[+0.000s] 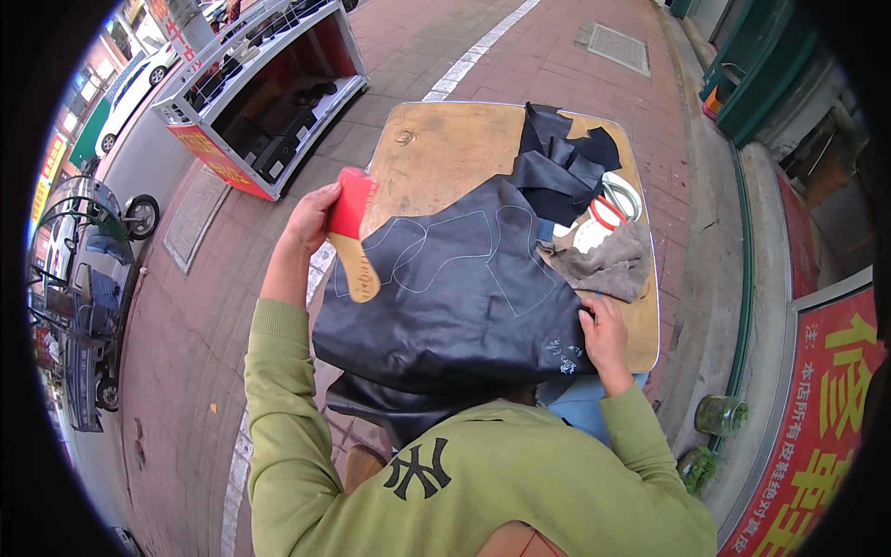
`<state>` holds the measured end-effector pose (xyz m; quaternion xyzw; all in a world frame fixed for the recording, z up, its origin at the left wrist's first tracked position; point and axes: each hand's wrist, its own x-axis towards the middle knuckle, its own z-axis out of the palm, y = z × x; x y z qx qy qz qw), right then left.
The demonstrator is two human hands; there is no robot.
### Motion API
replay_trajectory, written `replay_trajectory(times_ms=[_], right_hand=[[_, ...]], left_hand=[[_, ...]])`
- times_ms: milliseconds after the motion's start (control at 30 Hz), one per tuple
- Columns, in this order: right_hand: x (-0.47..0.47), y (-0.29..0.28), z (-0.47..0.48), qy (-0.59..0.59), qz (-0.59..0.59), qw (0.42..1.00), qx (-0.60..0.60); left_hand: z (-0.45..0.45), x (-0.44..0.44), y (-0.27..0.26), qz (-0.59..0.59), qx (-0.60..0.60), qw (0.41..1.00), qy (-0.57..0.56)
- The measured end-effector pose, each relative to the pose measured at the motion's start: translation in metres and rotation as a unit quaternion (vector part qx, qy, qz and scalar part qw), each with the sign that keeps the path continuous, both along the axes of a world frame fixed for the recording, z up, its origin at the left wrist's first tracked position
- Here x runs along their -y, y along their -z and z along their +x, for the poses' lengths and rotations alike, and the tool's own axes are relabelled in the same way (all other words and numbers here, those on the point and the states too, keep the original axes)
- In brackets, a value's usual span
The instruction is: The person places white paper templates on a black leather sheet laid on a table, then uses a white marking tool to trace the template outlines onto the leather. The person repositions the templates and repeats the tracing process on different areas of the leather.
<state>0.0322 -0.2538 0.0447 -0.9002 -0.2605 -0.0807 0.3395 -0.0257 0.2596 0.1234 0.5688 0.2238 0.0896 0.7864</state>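
My left hand (pixel 311 214) grips a red card piece (pixel 353 203) with a notched edge. A tan card pattern piece (pixel 360 273) bearing writing extends below it, over the left side of the leather. Black leather (pixel 452 313) covers the near part of the table and hangs over its front edge. Pale outlines of curved pattern shapes are drawn on it, with writing near its right edge. My right hand (pixel 604 334) rests at that right edge, fingers curled. A small blue tip shows just beyond them; whether the hand holds it is unclear.
On the wooden table (pixel 452 150) lie black leather scraps (pixel 560 170), red-and-white-handled scissors (pixel 612 209) and a grey cloth (pixel 612 261). A display cabinet (pixel 278 104) stands beyond at left. Glass jars (pixel 720 416) and a red sign (pixel 814 418) line the right.
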Motion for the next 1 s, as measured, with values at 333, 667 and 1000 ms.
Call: replay_trajectory(times_ms=[333, 667, 1000], right_hand=[[-0.024, 0.004, 0.009, 0.039, -0.135, 0.99, 0.021], [-0.029, 0.002, 0.017, 0.052, -0.078, 0.992, -0.079], [-0.052, -0.059, 0.055, -0.068, 0.033, 0.981, 0.18]], left_hand=[[-0.13, -0.029, 0.094, -0.004, -0.216, 0.976, -0.029], [-0.137, -0.014, 0.095, 0.082, -0.193, 0.978, -0.003], [-0.08, 0.005, 0.064, 0.196, -0.036, 0.977, -0.069]])
